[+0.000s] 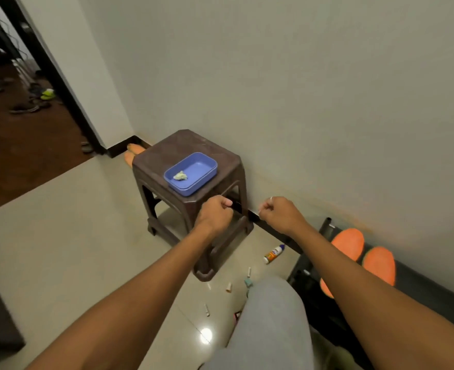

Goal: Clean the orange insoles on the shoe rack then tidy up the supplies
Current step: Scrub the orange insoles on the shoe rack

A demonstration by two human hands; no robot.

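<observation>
Two orange insoles (348, 243) (379, 264) lie side by side on the black shoe rack (434, 289) at the right, against the wall. My right forearm crosses in front of them. My left hand (215, 213) is a closed fist at the near corner of the brown plastic stool (183, 148); nothing shows in it. My right hand (278, 213) is also closed, just right of the stool, and a thin white stick (260, 210) pokes out of its fingers. On the stool stands a blue tray (207, 162) holding a crumpled pale wad (180, 176).
A cleaner bottle (274, 253) lies on the tiled floor below my right hand, with several small white and orange bits (228, 287) scattered near the stool's leg. Another orange pair (132, 153) lies behind the stool. My grey-clad knee (271, 324) fills the bottom centre. A doorway (20, 116) opens at left.
</observation>
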